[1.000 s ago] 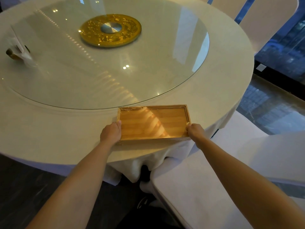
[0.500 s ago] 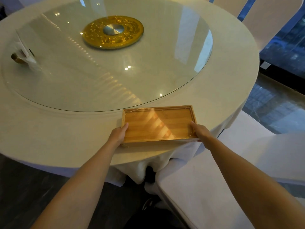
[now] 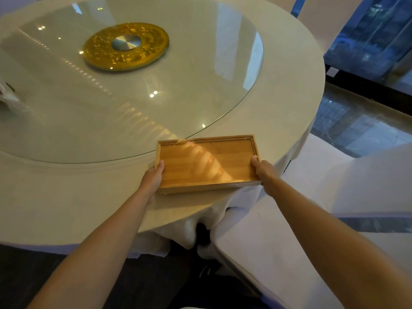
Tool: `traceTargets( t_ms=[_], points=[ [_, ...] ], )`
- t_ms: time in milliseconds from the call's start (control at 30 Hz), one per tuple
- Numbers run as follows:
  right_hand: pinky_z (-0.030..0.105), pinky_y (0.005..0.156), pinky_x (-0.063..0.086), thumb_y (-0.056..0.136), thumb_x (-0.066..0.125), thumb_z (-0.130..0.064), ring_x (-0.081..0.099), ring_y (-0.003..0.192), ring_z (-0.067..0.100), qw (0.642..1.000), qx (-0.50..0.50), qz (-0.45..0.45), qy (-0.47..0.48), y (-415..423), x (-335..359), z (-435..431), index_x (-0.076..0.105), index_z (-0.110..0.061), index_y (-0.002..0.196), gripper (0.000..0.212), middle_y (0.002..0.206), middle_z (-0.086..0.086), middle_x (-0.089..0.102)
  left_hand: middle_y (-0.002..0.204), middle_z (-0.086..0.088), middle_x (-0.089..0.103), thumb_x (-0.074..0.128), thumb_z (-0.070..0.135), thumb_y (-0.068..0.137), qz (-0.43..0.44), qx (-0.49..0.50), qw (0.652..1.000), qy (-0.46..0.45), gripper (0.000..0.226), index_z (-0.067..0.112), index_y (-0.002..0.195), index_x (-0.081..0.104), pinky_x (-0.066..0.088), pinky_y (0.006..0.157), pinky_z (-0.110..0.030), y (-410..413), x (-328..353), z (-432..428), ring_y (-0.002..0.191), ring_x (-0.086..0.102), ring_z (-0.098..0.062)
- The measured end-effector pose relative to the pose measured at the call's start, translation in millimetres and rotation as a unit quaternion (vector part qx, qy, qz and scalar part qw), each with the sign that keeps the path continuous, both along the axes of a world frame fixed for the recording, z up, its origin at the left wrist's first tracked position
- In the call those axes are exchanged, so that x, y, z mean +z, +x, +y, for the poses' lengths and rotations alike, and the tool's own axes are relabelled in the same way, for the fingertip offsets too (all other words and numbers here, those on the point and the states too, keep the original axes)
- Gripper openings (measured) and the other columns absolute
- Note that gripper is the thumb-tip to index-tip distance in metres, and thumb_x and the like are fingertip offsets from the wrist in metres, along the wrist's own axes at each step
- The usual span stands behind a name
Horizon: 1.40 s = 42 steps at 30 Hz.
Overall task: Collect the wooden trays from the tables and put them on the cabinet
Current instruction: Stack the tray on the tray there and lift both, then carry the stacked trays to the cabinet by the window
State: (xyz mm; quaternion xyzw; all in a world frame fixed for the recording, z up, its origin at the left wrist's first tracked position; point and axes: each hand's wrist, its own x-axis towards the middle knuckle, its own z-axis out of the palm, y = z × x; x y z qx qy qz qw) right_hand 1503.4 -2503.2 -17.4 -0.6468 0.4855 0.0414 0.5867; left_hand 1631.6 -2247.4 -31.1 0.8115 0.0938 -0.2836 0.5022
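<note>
An empty rectangular wooden tray (image 3: 207, 162) is at the near edge of the round white-clothed table (image 3: 287, 90), its near side lifted a little off the cloth. My left hand (image 3: 152, 178) grips its left short end, thumb over the rim. My right hand (image 3: 264, 172) grips its right short end the same way. The tray's far edge lies next to the rim of the glass turntable (image 3: 133, 103).
A gold disc (image 3: 126, 46) marks the turntable's centre. A small folded napkin holder (image 3: 6, 94) stands at the far left. White-covered chairs (image 3: 312, 230) stand close on my right, another (image 3: 321, 16) at the back. Dark floor lies below.
Both hands have closed around the tray's ends, thumbs over the rims, and the tray's near side has tipped up slightly. The view has shifted a little to the left.
</note>
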Motion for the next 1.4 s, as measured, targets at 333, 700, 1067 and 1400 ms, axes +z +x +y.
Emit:
traceTargets(
  t_ms=[333, 700, 1067, 1400],
  points=[
    [0.042, 0.097, 0.043, 0.094, 0.036, -0.044, 0.05, 0.107, 0.025, 0.987, -0.149, -0.019, -0.055, -72.0, 34.3, -27.8, 0.038, -0.003, 0.133, 0.057, 0.123, 0.015, 0.05, 0.118, -0.014, 0.057, 0.039, 0.05, 0.092, -0.028, -0.143, 0.989, -0.017, 0.058, 0.006, 0.127, 0.052, 0.046, 0.082, -0.039, 11.5, 27.3, -90.6, 0.104, 0.055, -0.03],
    [0.046, 0.099, 0.045, 0.093, 0.037, -0.046, 0.054, 0.108, 0.032, 0.914, -0.384, -0.028, -0.125, -267.8, 122.0, -70.4, 0.047, -0.003, 0.126, 0.055, 0.118, 0.017, 0.056, 0.132, -0.019, 0.051, 0.037, 0.05, 0.093, -0.038, -0.386, 0.919, -0.073, 0.064, 0.0, 0.133, 0.042, 0.041, 0.084, -0.039, -119.6, 110.9, -259.6, 0.117, 0.051, -0.036],
    [0.043, 0.097, 0.043, 0.094, 0.039, -0.042, 0.054, 0.109, 0.032, 0.841, -0.505, -0.061, -0.183, -558.1, 199.1, -89.4, 0.048, 0.001, 0.127, 0.055, 0.116, 0.017, 0.056, 0.1, -0.014, 0.051, 0.041, 0.048, 0.093, -0.095, -0.505, 0.849, -0.123, 0.06, -0.001, 0.126, 0.049, 0.041, 0.056, -0.029, -398.5, 196.0, -363.6, 0.07, 0.052, -0.022],
    [0.038, 0.088, 0.043, 0.094, 0.041, -0.032, 0.053, 0.103, 0.029, 0.754, -0.624, -0.102, -0.177, -806.7, 217.5, -75.1, 0.052, -0.001, 0.128, 0.047, 0.114, 0.018, 0.057, 0.099, -0.015, 0.053, 0.045, 0.048, 0.09, -0.106, -0.611, 0.774, -0.127, 0.056, 0.001, 0.12, 0.054, 0.043, 0.056, -0.029, -663.7, 214.7, -432.9, 0.077, 0.054, -0.027]
  ],
)
